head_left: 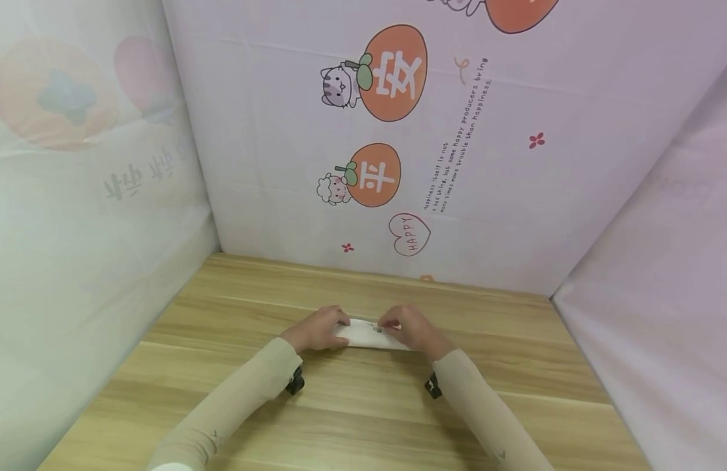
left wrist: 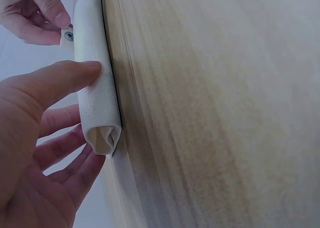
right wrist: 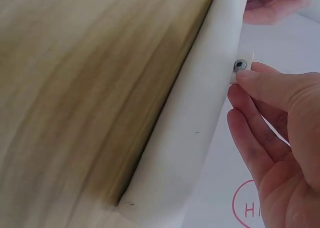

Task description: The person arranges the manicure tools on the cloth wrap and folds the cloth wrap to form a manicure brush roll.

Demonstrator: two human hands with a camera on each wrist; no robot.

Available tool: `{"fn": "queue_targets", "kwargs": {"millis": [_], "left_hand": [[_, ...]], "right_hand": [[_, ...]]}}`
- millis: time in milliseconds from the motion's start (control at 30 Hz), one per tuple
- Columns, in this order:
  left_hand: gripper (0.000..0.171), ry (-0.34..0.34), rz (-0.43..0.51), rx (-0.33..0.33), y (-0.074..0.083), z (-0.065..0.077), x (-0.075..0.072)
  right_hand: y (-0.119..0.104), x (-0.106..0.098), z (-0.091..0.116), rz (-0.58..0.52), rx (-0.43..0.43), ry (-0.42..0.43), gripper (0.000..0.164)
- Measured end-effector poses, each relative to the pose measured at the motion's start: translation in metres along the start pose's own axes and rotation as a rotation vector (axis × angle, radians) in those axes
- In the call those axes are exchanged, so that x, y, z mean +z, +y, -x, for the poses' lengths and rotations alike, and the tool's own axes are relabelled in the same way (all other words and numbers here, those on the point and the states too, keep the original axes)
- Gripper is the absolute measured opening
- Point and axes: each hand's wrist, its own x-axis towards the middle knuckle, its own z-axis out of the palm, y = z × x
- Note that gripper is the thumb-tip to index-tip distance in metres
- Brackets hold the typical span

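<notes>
A white cloth roll point(head_left: 361, 335) lies crosswise on the wooden table, its layers showing at the open end in the left wrist view. My left hand point(head_left: 318, 328) holds the roll's left end, thumb on the near face and fingers behind it. A small tab with a metal snap point(right wrist: 241, 66) sticks out from the roll's far side. Thumb and forefinger of my right hand point(head_left: 415, 329) pinch that tab beside the snap. The right wrist view shows the smooth outer face of the roll point(right wrist: 185, 123) with a few small dark marks.
The wood-grain table point(head_left: 352, 412) runs back to a white printed cloth wall point(head_left: 269, 163) behind the roll. Pale cloth walls stand at left point(head_left: 93, 248) and right point(head_left: 663, 294). A dark wrist camera point(head_left: 295, 381) hangs below the left sleeve, another point(head_left: 433, 386) below the right.
</notes>
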Motion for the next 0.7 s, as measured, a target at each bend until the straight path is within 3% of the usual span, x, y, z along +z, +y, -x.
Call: {"fn": "queue_targets", "kwargs": {"millis": [300,700], "left_hand": [[0.040,0.000,-0.005,-0.010,0.0011,0.0002,0.0010],[0.040,0.002,-0.018,0.009,-0.0009,-0.0015,0.0025]], "right_hand": [[-0.0037,0.0024,0.0068,0.032,-0.086,-0.020,0.013],[-0.0032,0.0043,0.0085,0.165,-0.249,-0.056,0.012]]}}
